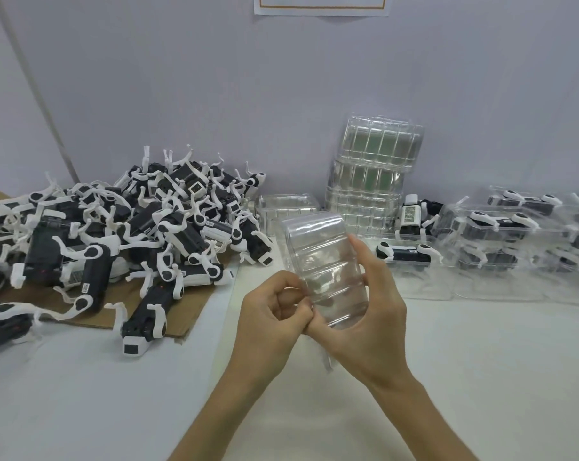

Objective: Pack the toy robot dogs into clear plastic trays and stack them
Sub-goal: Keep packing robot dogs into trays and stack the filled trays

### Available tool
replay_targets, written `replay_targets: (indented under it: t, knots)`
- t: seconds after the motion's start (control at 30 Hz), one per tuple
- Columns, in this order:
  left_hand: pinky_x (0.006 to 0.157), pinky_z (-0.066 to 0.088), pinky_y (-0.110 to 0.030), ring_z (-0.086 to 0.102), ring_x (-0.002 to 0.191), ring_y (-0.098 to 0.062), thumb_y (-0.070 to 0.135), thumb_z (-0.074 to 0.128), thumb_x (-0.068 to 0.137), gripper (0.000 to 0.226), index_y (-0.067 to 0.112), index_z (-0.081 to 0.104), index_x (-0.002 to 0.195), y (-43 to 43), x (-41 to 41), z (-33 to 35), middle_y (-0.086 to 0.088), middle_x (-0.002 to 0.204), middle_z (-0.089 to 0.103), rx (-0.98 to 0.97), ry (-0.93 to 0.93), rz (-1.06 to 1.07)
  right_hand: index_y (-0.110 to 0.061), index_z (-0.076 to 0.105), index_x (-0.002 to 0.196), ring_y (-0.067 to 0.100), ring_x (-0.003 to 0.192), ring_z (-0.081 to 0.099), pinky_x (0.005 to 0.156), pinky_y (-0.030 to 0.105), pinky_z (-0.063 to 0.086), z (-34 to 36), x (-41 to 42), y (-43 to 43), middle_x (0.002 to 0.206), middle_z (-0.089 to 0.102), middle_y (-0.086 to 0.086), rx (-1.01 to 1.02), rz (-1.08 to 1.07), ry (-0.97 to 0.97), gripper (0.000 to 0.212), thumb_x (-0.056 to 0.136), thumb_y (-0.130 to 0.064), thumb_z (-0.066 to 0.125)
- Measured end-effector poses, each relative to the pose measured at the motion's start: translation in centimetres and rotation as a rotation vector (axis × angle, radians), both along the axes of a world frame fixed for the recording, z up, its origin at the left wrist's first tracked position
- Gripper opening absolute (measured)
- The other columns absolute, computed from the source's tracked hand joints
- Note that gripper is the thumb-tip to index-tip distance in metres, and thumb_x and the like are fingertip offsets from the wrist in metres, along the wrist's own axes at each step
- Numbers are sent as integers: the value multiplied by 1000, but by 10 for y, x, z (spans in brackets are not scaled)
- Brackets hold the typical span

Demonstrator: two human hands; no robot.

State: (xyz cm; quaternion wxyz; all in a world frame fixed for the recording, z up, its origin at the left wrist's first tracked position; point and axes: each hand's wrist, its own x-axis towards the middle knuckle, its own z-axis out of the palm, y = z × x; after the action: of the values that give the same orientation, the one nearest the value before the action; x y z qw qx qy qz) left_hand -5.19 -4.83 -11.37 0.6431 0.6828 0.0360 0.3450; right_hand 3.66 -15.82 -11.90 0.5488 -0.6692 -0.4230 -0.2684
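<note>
Your left hand (275, 314) and right hand (378, 314) had fingers clamped on an empty tray (324, 261) mid-table. A few packed trays (501, 234) sat far right, but the pile of dogs (115, 234) on the left looked mostly untouched.

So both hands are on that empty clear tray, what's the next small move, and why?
Probably peel it open or free at the edge: the left hand pinches the clear plastic tray at its lower rim while the right hand wraps its side, and it holds nothing yet. The pile of toy robot dogs lies to the left.
</note>
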Motion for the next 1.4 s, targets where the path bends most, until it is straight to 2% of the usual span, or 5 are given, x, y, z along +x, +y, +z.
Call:
replay_targets:
  t: [0.57,0.7,0.8,1.03,1.4]
  knots:
    - [56,59,-34,74,68,-27,-7,59,81,21,14,62,77,1,2,1,-15,77,75,-106,2,43,-14,49,143,0,102,56,86,11,45,0,9,0,118,57,-6,-25,-57,-86,95,58,-26,89]
    - [54,57,-34,70,72,-30,2,58,83,15,15,65,80,14,-1,-1,-13,85,75,-162,50,-17,-26,41,147,19,110,61,79,33,59,-1,0,0,122,57,-10,-33,205,204,92,68,-37,88]
    - [64,59,-35,71,88,-34,13,58,96,19,19,72,108,18,-3,1,-16,101,75,-186,43,-150,-31,50,140,18,105,67,74,29,60,7,0,-3,114,67,-8,78,393,501,71,76,-32,82]
    - [84,59,-45,67,110,-37,12,53,97,34,20,66,128,24,-7,4,-17,121,70,-171,116,-395,-24,74,107,29,98,70,87,54,57,16,5,-9,102,75,4,-17,405,723,33,77,-35,81]
    - [58,58,-31,67,66,-21,-11,49,96,34,10,71,111,15,1,6,-10,83,76,-147,137,-62,-14,78,94,43,81,62,70,52,54,26,14,-15,87,70,21,19,368,667,35,64,-30,83]
